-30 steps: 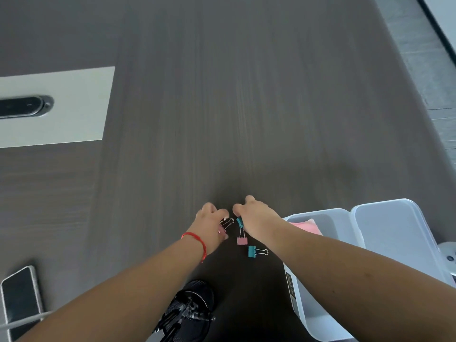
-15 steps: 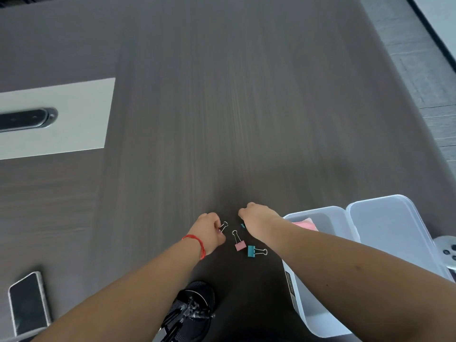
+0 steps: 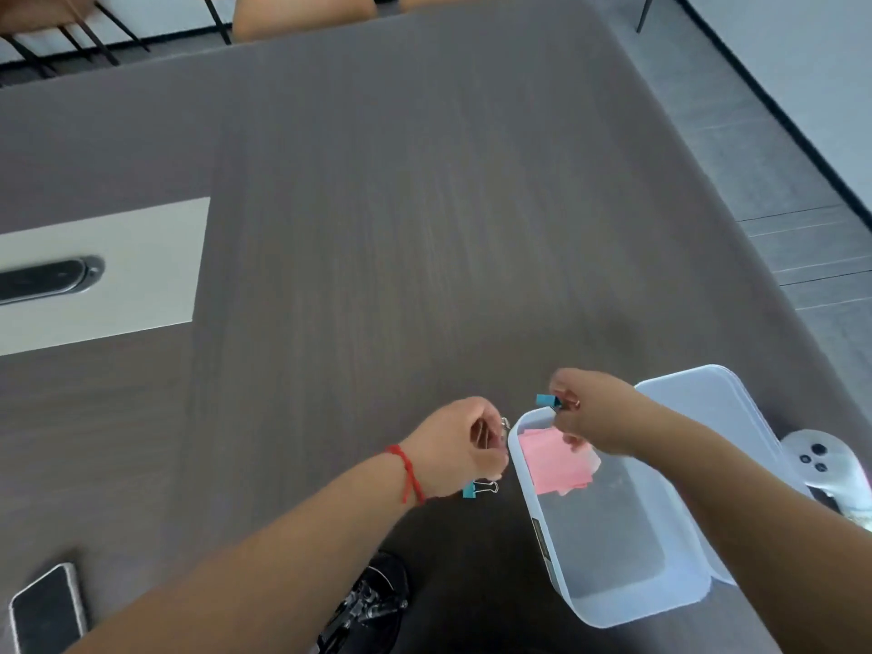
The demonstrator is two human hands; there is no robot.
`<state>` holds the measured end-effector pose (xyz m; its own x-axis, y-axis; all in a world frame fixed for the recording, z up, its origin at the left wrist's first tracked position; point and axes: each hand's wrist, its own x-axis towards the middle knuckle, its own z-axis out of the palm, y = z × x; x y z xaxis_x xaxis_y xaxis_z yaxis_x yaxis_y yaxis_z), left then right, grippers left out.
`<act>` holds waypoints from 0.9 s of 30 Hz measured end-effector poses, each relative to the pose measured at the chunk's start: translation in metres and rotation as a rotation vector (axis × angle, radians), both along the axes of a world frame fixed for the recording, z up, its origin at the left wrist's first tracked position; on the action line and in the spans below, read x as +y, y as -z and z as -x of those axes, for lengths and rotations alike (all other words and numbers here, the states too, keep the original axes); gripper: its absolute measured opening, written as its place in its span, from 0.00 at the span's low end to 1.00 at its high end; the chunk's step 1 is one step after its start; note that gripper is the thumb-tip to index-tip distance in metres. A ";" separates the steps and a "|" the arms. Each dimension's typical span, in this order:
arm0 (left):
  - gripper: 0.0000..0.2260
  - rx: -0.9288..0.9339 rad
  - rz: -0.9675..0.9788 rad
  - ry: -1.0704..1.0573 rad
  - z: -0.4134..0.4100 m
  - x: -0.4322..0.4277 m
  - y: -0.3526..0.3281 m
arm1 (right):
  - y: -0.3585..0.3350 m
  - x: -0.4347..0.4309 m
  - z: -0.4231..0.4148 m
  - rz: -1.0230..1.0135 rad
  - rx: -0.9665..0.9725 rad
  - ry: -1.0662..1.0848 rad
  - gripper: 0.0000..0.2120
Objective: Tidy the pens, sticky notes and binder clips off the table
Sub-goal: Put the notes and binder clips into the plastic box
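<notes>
dark wood table (image 3: 377,181), grey floor (image 3: 802,158), chairs (image 3: 302,11)

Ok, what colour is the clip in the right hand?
Blue clip, right hand, head view.

Left hand (image 3: 460,448) curled, contents hidden bar a wire loop, maybe a clip. Small teal binder clip (image 3: 473,490) half under wrist. Black smartphone (image 3: 45,608) cut off at bottom edge.

Table (image 3: 401,205): bin (image 3: 613,601), phone (image 3: 45,606), clip (image 3: 479,489).
</notes>
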<state>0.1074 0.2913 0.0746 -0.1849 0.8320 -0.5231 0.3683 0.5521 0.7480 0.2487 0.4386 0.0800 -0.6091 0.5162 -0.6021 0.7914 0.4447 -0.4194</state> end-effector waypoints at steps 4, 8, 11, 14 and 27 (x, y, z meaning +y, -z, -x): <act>0.06 0.126 -0.058 0.542 -0.080 0.029 0.001 | 0.016 -0.021 -0.059 0.024 -0.277 -0.111 0.07; 0.12 0.540 0.066 1.004 -0.135 0.044 0.044 | 0.049 -0.045 -0.092 -0.066 -0.371 -0.138 0.13; 0.16 0.667 0.103 1.098 -0.144 0.045 0.063 | 0.063 -0.058 -0.104 -0.129 -0.375 -0.053 0.14; 0.19 0.716 0.098 1.075 -0.138 0.038 0.065 | 0.072 -0.068 -0.107 -0.152 -0.373 -0.038 0.19; 0.21 0.559 0.186 0.066 0.017 -0.027 0.065 | 0.037 -0.105 0.007 -0.301 0.296 -0.361 0.16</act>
